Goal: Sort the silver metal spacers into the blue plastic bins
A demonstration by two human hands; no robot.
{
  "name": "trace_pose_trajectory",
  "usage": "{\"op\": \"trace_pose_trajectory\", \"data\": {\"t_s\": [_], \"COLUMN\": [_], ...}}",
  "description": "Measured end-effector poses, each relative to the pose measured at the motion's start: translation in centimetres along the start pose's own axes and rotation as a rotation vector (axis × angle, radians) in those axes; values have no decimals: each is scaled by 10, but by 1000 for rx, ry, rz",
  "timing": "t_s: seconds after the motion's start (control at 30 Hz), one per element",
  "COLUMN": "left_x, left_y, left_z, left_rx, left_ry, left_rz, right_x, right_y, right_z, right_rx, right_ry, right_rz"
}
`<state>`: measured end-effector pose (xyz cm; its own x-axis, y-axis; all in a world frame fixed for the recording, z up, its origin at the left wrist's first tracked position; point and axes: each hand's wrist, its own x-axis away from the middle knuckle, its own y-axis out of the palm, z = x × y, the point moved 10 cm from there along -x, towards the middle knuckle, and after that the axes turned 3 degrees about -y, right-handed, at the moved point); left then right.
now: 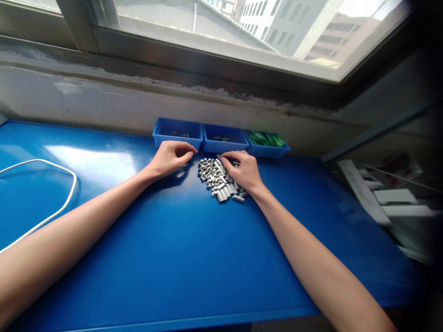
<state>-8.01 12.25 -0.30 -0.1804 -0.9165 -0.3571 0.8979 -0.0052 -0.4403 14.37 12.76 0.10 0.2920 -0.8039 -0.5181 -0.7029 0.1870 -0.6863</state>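
A heap of small silver metal pieces, several of them bar-shaped, lies on the blue table. Over the heap's right side, my right hand has thumb and forefinger closed at a short metal bar by its far edge. My left hand is to the left of the heap, before the left blue bin. Its thumb and forefinger come together in a pinch; whatever is between them is too small to make out.
Behind the heap, a middle blue bin holds a few small pieces, and a right blue bin holds green items. A white cable curves across the table's left side. Wall and window frame rise behind; whitish objects stand right.
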Motion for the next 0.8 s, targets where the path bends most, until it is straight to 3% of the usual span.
{"op": "trace_pose_trajectory", "data": {"t_s": [0.37,0.6,0.8], "left_x": [0,1,6], "left_y": [2,5,13], "left_z": [1,5,21], "left_rx": [-24,-40,-111], "left_ry": [19,38,190], "left_rz": [-12,-39,-139], "right_x": [1,4,-3], "right_y": [-3,-16,-23], "right_z": [9,3,19], "right_rx": [-67,-223,-368], "right_ry": [68,33,124], "right_rz": [48,174,269]}}
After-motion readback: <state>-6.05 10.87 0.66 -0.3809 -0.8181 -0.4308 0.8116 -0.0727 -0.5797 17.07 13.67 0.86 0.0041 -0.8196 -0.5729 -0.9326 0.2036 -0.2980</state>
